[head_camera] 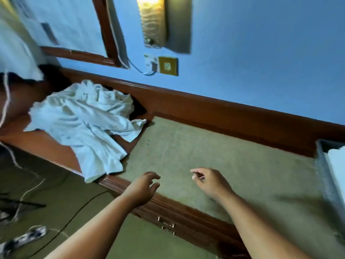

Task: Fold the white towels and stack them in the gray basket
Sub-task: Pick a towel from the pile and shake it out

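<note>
A crumpled heap of white towels (82, 124) lies on the left part of the wooden desk, one corner hanging over the front edge. The gray basket (324, 176) stands at the right edge of the view, with a folded white towel (337, 165) inside it. My left hand (143, 187) hovers over the desk's front edge, fingers loosely curled and holding nothing. Over the greenish desk mat floats my right hand (209, 181), fingers relaxed and empty. Both hands are to the right of the towel heap and apart from it.
The desk (186, 208) has a raised wooden back rail against a blue wall, and a drawer with metal handles (168, 226) in front. A wall lamp (153, 21) and a socket (164, 65) are above. Cables (61, 230) lie on the floor at left.
</note>
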Demonstrator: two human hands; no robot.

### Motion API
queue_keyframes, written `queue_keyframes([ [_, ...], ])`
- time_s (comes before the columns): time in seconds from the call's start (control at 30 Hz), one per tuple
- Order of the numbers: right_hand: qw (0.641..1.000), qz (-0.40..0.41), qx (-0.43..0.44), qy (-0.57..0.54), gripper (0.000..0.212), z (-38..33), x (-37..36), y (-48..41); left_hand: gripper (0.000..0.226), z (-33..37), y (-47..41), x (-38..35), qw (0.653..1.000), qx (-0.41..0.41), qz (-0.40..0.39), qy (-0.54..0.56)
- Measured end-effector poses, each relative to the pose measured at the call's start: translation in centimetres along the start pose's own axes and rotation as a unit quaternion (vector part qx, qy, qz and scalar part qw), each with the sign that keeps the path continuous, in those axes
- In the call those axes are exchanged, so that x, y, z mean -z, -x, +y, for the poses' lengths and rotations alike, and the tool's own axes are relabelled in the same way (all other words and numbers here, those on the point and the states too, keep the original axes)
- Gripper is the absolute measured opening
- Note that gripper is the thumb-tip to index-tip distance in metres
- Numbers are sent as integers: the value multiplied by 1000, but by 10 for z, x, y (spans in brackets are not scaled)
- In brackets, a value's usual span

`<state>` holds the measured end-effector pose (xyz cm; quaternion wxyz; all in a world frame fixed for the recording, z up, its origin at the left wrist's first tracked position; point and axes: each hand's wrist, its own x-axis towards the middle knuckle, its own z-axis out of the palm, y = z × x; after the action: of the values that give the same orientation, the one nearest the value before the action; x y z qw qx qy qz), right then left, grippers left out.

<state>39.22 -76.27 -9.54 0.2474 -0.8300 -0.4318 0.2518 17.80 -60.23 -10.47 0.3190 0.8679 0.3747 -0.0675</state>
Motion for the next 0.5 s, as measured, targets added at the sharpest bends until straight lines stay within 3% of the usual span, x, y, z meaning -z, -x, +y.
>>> queue_keyframes([
  [0.23,987,-104,119,3,29,-148,-91,-65,28,-129,62,77,983,125,117,63],
  [0.5,974,-149,168,-8,28,-242,-155,-168,30,-208,21,134,966,147,168,129],
])
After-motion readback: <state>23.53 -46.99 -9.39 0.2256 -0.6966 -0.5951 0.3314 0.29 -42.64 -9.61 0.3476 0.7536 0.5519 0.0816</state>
